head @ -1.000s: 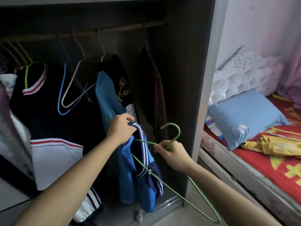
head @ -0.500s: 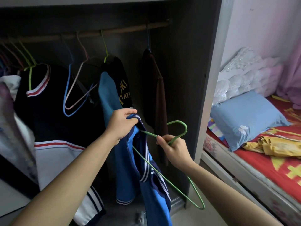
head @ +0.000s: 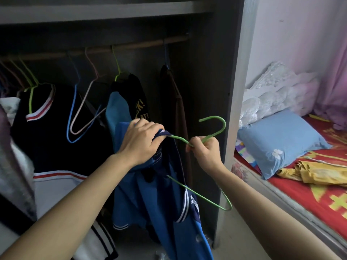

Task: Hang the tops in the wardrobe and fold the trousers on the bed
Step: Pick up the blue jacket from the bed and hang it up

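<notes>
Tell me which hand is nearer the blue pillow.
Right. The right hand, holding the green hanger, is left of the blue pillow; the left hand, gripping the blue top, is farther left.

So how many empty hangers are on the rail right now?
2: a blue hanger and a pink hanger, hung together on the rail left of the teal top. More may be hidden in the dark far left.

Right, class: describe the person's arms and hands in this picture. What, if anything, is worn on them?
Nothing visible is worn. The left hand and right hand have no gloves, rings, watch or bracelet in view. The left forearm and right forearm are uncovered to the frame's edge; no sleeve shows.
</notes>
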Tool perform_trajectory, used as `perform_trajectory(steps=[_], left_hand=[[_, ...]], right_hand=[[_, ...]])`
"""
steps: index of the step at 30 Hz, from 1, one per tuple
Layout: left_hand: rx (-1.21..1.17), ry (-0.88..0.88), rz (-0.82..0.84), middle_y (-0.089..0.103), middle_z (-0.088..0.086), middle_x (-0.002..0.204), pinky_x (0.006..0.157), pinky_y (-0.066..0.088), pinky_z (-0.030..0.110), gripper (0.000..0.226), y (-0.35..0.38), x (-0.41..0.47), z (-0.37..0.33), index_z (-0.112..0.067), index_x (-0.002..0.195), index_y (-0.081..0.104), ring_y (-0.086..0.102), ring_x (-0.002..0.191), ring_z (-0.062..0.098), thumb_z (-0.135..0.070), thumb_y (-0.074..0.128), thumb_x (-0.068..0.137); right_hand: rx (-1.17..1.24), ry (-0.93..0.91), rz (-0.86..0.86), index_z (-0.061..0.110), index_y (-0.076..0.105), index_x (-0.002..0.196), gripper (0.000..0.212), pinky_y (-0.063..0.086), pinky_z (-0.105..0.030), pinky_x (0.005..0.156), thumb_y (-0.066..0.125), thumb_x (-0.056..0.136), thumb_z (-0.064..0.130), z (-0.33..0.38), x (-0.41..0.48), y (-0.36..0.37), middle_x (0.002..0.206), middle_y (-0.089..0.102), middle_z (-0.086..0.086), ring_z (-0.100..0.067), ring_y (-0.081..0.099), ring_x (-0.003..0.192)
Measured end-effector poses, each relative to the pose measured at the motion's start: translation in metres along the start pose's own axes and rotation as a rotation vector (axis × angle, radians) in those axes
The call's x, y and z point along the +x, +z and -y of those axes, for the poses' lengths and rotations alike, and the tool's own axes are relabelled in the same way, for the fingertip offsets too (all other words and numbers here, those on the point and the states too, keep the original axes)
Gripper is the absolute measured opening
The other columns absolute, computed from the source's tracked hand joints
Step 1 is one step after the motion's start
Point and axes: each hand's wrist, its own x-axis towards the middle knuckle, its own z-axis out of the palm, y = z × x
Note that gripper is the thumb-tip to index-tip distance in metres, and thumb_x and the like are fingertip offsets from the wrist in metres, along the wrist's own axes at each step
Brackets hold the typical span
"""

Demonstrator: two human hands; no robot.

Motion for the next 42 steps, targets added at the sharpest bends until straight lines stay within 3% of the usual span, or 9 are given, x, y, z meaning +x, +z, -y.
perform_trajectory(steps=[4,6,9,14,17,25,32,36,42], left_hand=[[-0.009,0.052,0.026,0.048,-0.019,0.071,0.057,0.038,0.029,0.034,0.017,-0.008,0.006,-0.026,0.094,0.057,0.047,0.068,0.006,-0.053,0.036,0.096],[0.018,0.042,-0.008,0.049,-0.017,0.07,0.051,0.034,0.026,0.039,0.026,-0.013,0.006,-0.024,0.091,0.056,0.051,0.066,0.008,-0.055,0.034,0.096],[0.023,-0.121,-0.109,0.048,-0.011,0.06,0.047,0.032,0.027,0.044,0.032,-0.013,0.01,-0.021,0.079,0.053,0.056,0.06,0.019,-0.058,0.036,0.096],[-0.09,-0.461,-0.269,0.051,-0.004,0.049,0.046,0.038,0.031,0.064,0.019,0.004,0.021,-0.019,0.063,0.052,0.052,0.05,0.019,-0.082,0.046,0.078],[-0.16,-0.558,-0.316,0.053,-0.002,0.05,0.046,0.039,0.031,0.07,0.006,0.016,0.021,-0.019,0.06,0.054,0.054,0.051,0.015,-0.087,0.05,0.07],[-0.239,-0.436,-0.401,0.036,-0.003,0.041,0.041,0.025,0.027,0.065,-0.011,0.025,0.004,-0.024,0.048,0.037,0.04,0.042,0.015,-0.079,0.057,0.076],[-0.191,-0.518,-0.435,0.047,0.009,0.048,0.048,0.041,0.046,0.069,-0.026,0.01,0.026,-0.01,0.056,0.05,0.046,0.048,0.028,-0.075,0.057,0.079],[-0.247,-0.493,-0.451,0.043,0.003,0.046,0.047,0.039,0.041,0.066,-0.026,0.008,0.025,-0.012,0.055,0.047,0.044,0.047,0.023,-0.072,0.058,0.08],[-0.241,-0.365,-0.453,0.04,-0.001,0.044,0.042,0.033,0.035,0.062,-0.026,0.009,0.016,-0.015,0.052,0.045,0.04,0.043,0.018,-0.067,0.06,0.083]], right_hand=[[-0.326,-0.091,-0.106,0.023,0.065,0.06,0.034,0.038,-0.031,0.051,0.058,0.091,0.036,-0.007,0.006,-0.01,0.053,0.054,0.002,-0.009,0.047,0.048],[-0.56,-0.138,-0.264,0.023,0.066,0.093,0.028,0.044,-0.031,0.072,0.062,0.089,0.05,-0.016,0.003,-0.014,0.088,0.061,0.006,-0.009,0.056,0.078],[-0.627,-0.275,-0.398,0.017,0.052,0.127,0.061,0.034,-0.029,0.097,0.066,0.083,0.058,-0.036,-0.012,-0.017,0.122,0.047,0.001,-0.012,0.046,0.113],[-0.669,-0.223,-0.049,0.026,0.054,0.093,0.032,0.044,-0.028,0.065,0.069,0.083,0.052,-0.084,-0.053,-0.004,0.088,0.047,0.012,-0.01,0.053,0.077],[-0.802,-0.017,0.254,0.031,0.053,0.107,0.044,0.046,-0.029,0.068,0.055,0.084,0.068,-0.112,-0.071,0.02,0.091,0.047,0.016,-0.013,0.06,0.083],[-0.64,0.081,0.483,0.027,0.048,0.136,0.052,0.05,-0.031,0.088,0.054,0.088,0.045,-0.121,-0.046,0.054,0.119,0.057,0.005,-0.016,0.061,0.105],[-0.683,-0.048,0.399,0.011,0.069,0.108,0.022,0.047,-0.031,0.084,0.053,0.098,0.023,-0.135,-0.032,0.043,0.104,0.071,-0.004,-0.024,0.064,0.099],[-0.568,0.094,0.462,0.018,0.06,0.115,0.044,0.05,-0.031,0.083,0.063,0.087,0.051,-0.12,-0.036,0.059,0.1,0.069,0.001,-0.017,0.064,0.092],[-0.549,0.024,0.567,0.006,0.067,0.092,0.018,0.045,-0.034,0.072,0.06,0.092,0.022,-0.125,-0.035,0.078,0.086,0.068,-0.01,-0.02,0.057,0.077]])
